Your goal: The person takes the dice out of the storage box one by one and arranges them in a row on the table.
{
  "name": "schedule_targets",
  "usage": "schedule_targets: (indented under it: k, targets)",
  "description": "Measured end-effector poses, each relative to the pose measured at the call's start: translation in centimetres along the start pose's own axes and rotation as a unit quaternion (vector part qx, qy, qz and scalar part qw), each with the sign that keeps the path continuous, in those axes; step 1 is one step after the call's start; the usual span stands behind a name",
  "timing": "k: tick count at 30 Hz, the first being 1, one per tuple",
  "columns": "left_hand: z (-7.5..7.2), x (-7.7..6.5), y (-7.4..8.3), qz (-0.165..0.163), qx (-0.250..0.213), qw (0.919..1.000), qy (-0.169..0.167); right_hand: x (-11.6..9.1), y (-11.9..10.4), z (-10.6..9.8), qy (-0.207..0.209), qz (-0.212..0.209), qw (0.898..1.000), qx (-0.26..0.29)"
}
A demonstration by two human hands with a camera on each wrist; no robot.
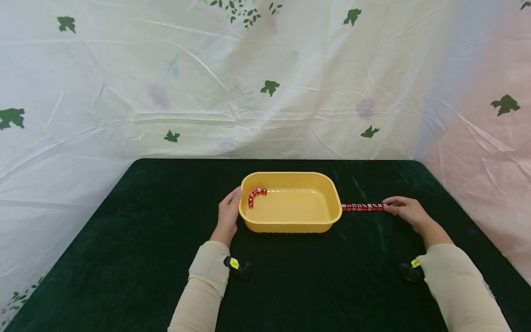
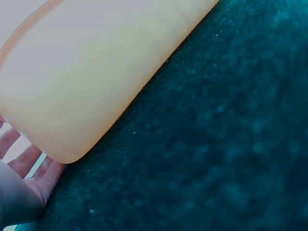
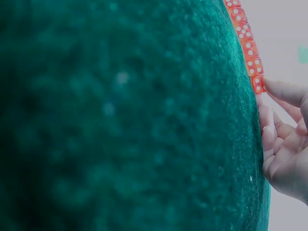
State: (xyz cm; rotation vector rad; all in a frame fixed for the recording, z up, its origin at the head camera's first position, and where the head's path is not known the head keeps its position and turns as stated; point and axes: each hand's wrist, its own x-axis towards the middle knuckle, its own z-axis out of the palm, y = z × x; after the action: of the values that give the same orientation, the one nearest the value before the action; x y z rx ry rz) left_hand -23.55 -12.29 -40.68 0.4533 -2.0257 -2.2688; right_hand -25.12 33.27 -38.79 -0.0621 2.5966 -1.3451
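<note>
Pinching, apparently, the right end of dice row (image 1: 362, 207) with right grip (image 1: 408, 214), lengthwise leftward to mid-frame basin (image 1: 290, 228); touching basin with left grip (image 1: 228, 214), fingers extended.

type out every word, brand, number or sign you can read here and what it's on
No words, brands or numerals can be read.
Left-wrist label, yellow: dark marking, too small to read.
Right-wrist label, yellow: any marking too small to read.
Row of red dice: white pips only.
Red dice in the tub: white pips, too small to count reliably.
Yellow tub: no lettering visible.
</note>
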Motion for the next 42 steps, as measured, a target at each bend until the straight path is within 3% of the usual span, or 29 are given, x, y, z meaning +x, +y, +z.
schedule_targets:
  k: [13,17,23,32,42]
  targets:
    - [0.2,0.0,0.0,-0.001,-0.002,1.0000,-0.006,-0.2,0.1,0.1,0.003,0.004,1.000,-0.002]
    - [0.1,0.0,-0.1,0.001,-0.003,1.0000,-0.005,-0.1,-0.3,-0.2,-0.018,0.006,1.000,-0.013]
    - [0.0,0.1,-0.3,0.000,-0.007,1.0000,-0.001,0.5,-1.5,-1.0,-0.055,0.047,0.997,-0.012]
    - [0.0,0.0,-0.3,0.004,-0.010,0.9999,-0.009,1.3,-4.4,-2.2,-0.061,0.042,0.996,-0.054]
    - [-0.1,-0.1,0.1,0.008,-0.010,0.9998,-0.012,2.9,-9.9,-2.3,-0.051,-0.011,0.995,-0.089]
